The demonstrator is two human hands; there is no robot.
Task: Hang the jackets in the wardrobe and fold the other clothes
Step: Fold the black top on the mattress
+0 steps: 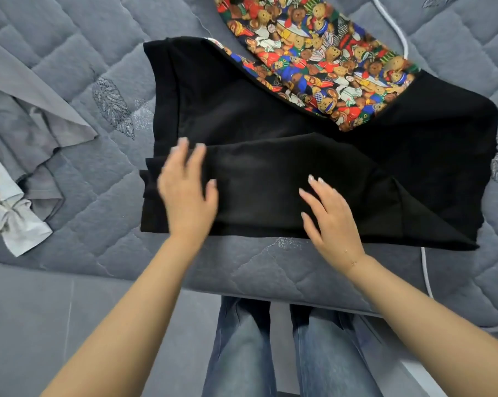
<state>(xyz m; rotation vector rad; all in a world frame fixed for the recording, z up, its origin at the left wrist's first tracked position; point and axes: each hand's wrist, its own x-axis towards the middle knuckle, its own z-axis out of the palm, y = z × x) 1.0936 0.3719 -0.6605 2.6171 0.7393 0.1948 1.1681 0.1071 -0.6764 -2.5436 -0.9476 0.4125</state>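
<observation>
The left hand [186, 193] and the right hand [332, 217] both lie with straight fingers flat on the folded black garment [270, 173], with a teddy-bear print cloth [313, 58] beyond them on the bed [99, 196].

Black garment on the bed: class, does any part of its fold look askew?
Yes. The black garment's near right corner splays out in a loose diagonal flap, while its left edge under the left hand lies stacked straight.

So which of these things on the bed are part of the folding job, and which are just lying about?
Part of the job:
black garment, under both hands: left hand, right hand
teddy-bear print fabric
grey clothes on the left

Lying about:
white cable
quilted grey bedcover
</observation>
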